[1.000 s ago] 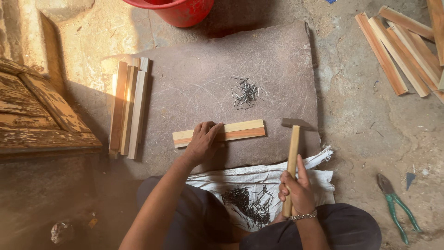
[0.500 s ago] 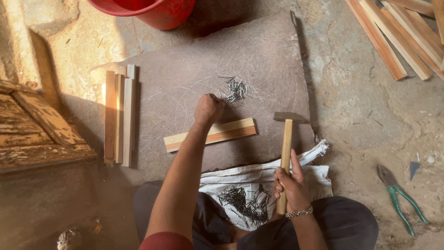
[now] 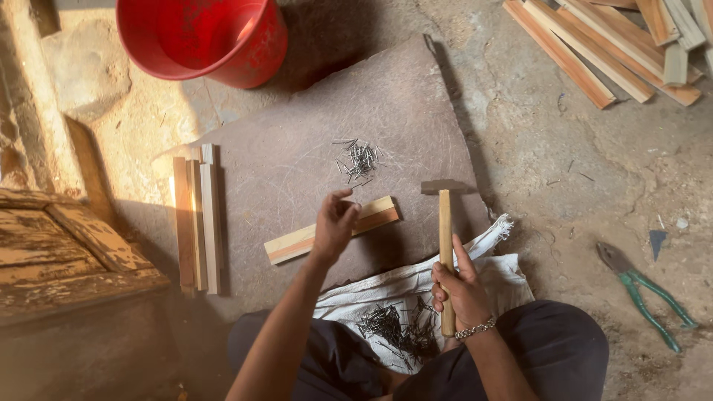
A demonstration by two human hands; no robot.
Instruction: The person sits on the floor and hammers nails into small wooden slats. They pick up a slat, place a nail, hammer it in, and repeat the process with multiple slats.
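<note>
The right hand (image 3: 462,286) has its fingers wrapped around a hammer (image 3: 445,245). The left hand (image 3: 336,223) hovers over a wood strip (image 3: 375,215), fingers pinched together; nails (image 3: 359,158) lie at its one o'clock.

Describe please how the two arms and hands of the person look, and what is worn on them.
Both forearms are bare, with no sleeve in view and no gloves. The right hand has a thin silver-coloured chain bracelet around the wrist. The left hand shows no ring, watch or bracelet that I can see. The fingers are uncovered on both hands.
</note>
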